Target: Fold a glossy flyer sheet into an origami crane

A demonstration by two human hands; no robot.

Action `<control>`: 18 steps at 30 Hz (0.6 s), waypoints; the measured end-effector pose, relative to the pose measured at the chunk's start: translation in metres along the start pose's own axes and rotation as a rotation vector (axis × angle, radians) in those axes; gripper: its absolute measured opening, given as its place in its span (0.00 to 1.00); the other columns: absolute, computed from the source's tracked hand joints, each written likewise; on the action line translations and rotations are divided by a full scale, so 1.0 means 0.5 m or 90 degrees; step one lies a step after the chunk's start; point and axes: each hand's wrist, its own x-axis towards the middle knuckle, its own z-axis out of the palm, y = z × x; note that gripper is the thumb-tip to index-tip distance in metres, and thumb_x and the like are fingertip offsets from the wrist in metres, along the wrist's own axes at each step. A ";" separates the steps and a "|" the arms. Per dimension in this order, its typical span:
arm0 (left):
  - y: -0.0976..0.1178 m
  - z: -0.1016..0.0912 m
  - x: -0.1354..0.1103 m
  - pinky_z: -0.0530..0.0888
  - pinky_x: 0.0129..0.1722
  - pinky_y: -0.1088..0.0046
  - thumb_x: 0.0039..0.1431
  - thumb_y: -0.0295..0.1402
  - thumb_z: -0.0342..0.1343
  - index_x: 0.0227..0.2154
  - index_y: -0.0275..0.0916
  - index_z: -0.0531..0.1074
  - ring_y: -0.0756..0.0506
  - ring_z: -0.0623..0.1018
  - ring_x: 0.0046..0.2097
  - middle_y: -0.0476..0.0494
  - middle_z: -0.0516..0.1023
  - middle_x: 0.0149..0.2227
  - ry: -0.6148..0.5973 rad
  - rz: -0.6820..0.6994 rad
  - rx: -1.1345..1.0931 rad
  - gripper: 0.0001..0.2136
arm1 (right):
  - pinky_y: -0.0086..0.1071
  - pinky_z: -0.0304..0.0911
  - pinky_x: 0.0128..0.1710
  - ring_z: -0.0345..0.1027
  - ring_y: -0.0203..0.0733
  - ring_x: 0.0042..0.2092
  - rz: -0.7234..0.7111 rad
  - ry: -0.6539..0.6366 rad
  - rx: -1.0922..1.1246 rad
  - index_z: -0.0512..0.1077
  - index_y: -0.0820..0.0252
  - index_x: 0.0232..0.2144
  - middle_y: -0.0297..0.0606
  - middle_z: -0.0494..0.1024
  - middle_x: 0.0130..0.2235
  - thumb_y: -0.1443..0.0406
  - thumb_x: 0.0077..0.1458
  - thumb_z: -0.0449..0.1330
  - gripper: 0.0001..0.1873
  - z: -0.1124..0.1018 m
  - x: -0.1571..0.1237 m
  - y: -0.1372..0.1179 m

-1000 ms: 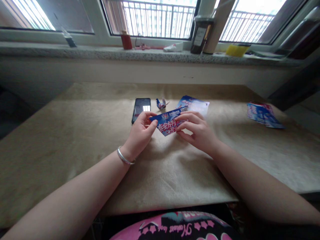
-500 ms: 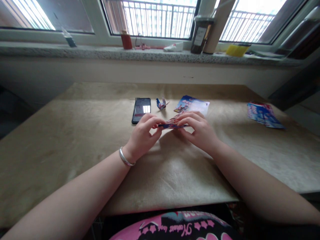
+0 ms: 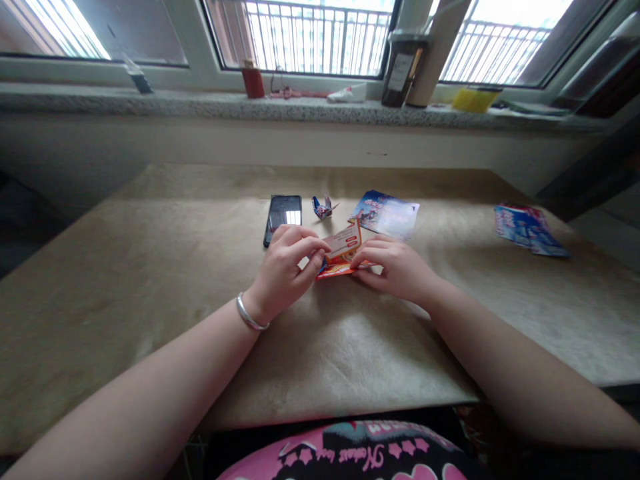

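Observation:
Between my hands is a sheet of printed paper (image 3: pixel 345 243), partly folded, with a pale panel standing up and an orange-red part below it. My left hand (image 3: pixel 293 259) pinches its left side between thumb and fingers; a silver bangle sits on that wrist. My right hand (image 3: pixel 393 265) grips the right side, thumb underneath and fingers on top. Just beyond, a small folded paper crane (image 3: pixel 324 207) stands on the table. Blue printed sheets (image 3: pixel 389 212) lie flat behind my right hand.
A phone (image 3: pixel 284 215) lies beyond my left hand on the beige-covered table (image 3: pixel 150 280). More printed sheets (image 3: pixel 530 230) are fanned out at the right. Along the granite windowsill (image 3: pixel 200 103) stand a red container (image 3: pixel 253 81), a dark lidded jar (image 3: pixel 400 70) and a yellow item (image 3: pixel 475 100).
The paper has been opened out, so its pale and orange inner side shows instead of the blue-and-red edge. My right hand has moved slightly down.

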 end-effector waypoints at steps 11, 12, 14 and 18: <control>-0.003 0.004 -0.002 0.58 0.59 0.52 0.61 0.38 0.50 0.36 0.44 0.77 0.37 0.58 0.58 0.44 0.72 0.47 -0.146 -0.073 0.177 0.11 | 0.36 0.65 0.44 0.68 0.43 0.45 -0.007 -0.082 -0.021 0.75 0.56 0.30 0.36 0.78 0.41 0.66 0.49 0.61 0.03 -0.001 -0.005 0.000; 0.000 0.005 -0.003 0.57 0.60 0.51 0.61 0.39 0.51 0.36 0.44 0.77 0.37 0.56 0.59 0.44 0.71 0.48 -0.157 -0.085 0.175 0.11 | 0.36 0.65 0.44 0.68 0.43 0.45 -0.001 -0.095 -0.024 0.75 0.55 0.31 0.36 0.78 0.42 0.65 0.49 0.62 0.04 -0.002 -0.006 0.000; 0.006 0.007 -0.005 0.57 0.60 0.51 0.60 0.40 0.52 0.37 0.44 0.78 0.36 0.55 0.60 0.43 0.70 0.48 -0.179 -0.100 0.159 0.11 | 0.37 0.65 0.44 0.68 0.44 0.46 0.007 -0.119 -0.026 0.76 0.55 0.31 0.36 0.78 0.42 0.64 0.49 0.62 0.05 -0.003 -0.006 -0.001; 0.012 0.010 -0.009 0.57 0.60 0.46 0.58 0.40 0.53 0.35 0.43 0.77 0.34 0.53 0.61 0.42 0.69 0.49 -0.198 -0.098 0.136 0.10 | 0.37 0.65 0.44 0.69 0.43 0.45 0.016 -0.146 -0.027 0.76 0.55 0.32 0.37 0.78 0.42 0.64 0.50 0.62 0.05 -0.005 -0.004 -0.002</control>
